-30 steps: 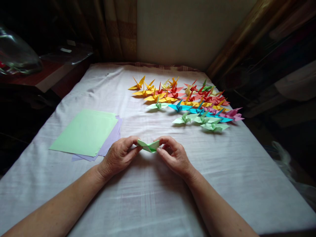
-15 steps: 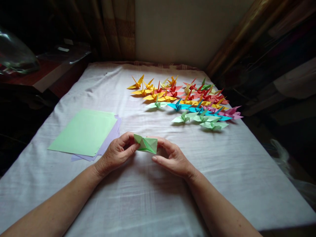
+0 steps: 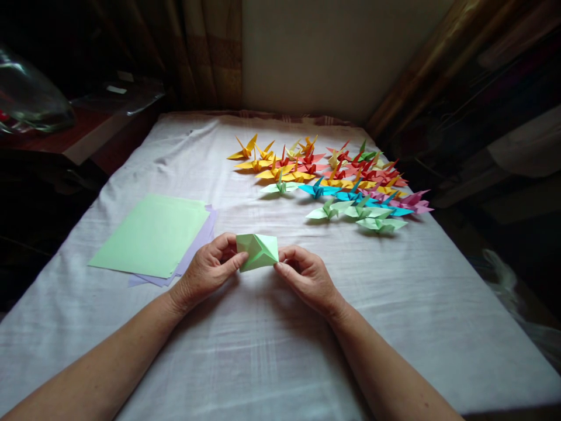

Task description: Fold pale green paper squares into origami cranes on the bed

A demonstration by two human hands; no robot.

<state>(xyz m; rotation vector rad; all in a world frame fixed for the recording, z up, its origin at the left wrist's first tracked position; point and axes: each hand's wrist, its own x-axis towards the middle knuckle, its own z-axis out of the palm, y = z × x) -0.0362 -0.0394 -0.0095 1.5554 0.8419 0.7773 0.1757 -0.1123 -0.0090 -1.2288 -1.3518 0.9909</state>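
A partly folded piece of light green origami paper (image 3: 258,251) is held up between my two hands, above the white cloth. My left hand (image 3: 214,261) pinches its left side, thumb in front and fingers behind. At the paper's lower right corner, the thumb and forefinger of my right hand (image 3: 310,279) close on the edge. Creased flaps meet near the middle of the paper. To the left lies a stack of flat light green sheets (image 3: 146,237), with purple sheets (image 3: 193,248) sticking out beneath it.
Several folded paper cranes in yellow, red, blue, pink and green (image 3: 318,188) stand at the far right of the cloth-covered table (image 3: 245,362). A clear glass or plastic vessel (image 3: 33,93) rests on dark red furniture (image 3: 94,131) at the left. Curtains hang behind.
My right thumb and forefinger have closed on the paper's right corner; before, the thumb was apart from it. The paper has tilted slightly, and its front flaps look different.
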